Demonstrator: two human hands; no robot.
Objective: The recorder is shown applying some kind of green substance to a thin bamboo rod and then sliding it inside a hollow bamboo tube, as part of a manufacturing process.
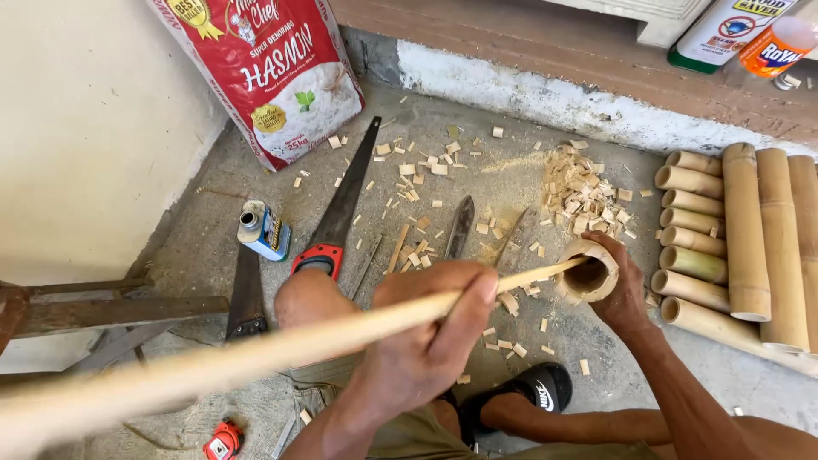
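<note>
My left hand (430, 336) is closed around a long pale wooden stick (256, 353) that runs from the lower left up to the right. The stick's tip reaches into the open mouth of a short bamboo tube (588, 273). My right hand (626, 294) grips that tube from behind and holds it tilted just above the concrete floor. My knee (307, 298) shows behind the stick, and a foot in a black sandal (528, 396) rests below the tube.
Cut bamboo sections (733, 238) lie stacked at the right. A handsaw with a red-black handle (336, 217), a blade (460, 226), a small blue can (262, 230) and a second saw (247, 294) lie on the chip-strewn floor (503, 179). A red sack (264, 72) leans on the wall.
</note>
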